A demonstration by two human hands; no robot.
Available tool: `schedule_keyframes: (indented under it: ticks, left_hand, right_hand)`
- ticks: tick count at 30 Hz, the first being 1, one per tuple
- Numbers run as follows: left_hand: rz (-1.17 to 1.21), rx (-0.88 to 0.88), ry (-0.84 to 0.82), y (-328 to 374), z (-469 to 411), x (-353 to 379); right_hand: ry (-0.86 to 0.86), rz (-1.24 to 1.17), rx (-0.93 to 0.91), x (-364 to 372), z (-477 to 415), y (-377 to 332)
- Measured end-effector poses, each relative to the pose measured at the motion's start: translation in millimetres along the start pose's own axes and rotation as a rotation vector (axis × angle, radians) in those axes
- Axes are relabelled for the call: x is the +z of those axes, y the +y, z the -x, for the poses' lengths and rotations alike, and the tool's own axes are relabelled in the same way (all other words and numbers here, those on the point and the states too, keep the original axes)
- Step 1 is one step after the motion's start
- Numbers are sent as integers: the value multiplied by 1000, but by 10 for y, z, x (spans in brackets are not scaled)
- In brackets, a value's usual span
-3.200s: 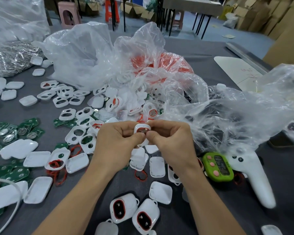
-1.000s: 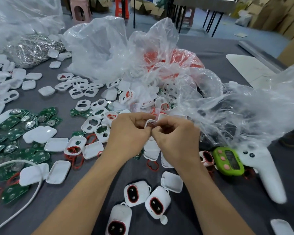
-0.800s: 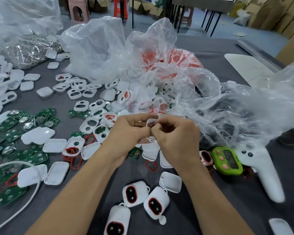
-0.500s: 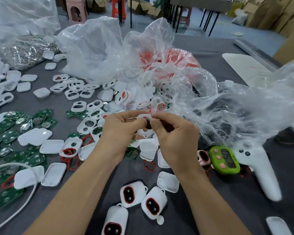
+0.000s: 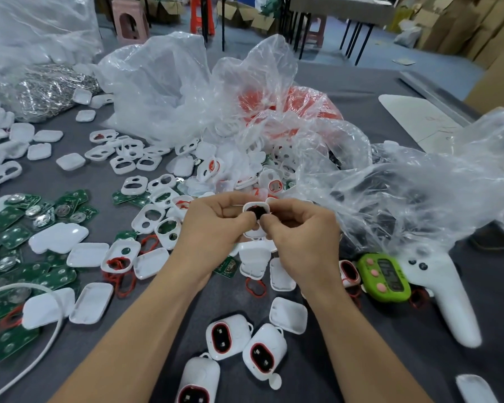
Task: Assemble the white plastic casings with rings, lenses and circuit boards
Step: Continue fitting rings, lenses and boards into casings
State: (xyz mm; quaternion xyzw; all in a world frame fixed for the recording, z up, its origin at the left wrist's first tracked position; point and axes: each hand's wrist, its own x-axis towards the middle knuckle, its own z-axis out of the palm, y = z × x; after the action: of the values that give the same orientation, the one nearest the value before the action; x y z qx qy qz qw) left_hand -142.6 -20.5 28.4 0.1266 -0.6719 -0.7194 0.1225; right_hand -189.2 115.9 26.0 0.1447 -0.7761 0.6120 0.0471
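Hands have hardly shifted, but now a dark lens (image 5: 255, 212) shows inside the white casing (image 5: 255, 204). Both the left hand (image 5: 213, 228) and the right hand (image 5: 301, 234) pinch it with curled fingers above the middle of the table (image 5: 233, 302), thumbs near the lens, probably to press it into its seat.

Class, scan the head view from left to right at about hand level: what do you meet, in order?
green circuit boards → left hand → white casing → right hand → green timer → white controller
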Motion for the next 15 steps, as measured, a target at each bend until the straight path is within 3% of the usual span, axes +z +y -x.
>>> schedule_keyframes:
  ticks: [9, 15]
  left_hand:
    - [-270, 145, 25, -63, 1, 24]
    - [-320, 170, 13, -45, 15, 37]
  right_hand:
    - [-31, -145, 213, -23, -39, 14]
    - [-129, -244, 282, -36, -62, 22]
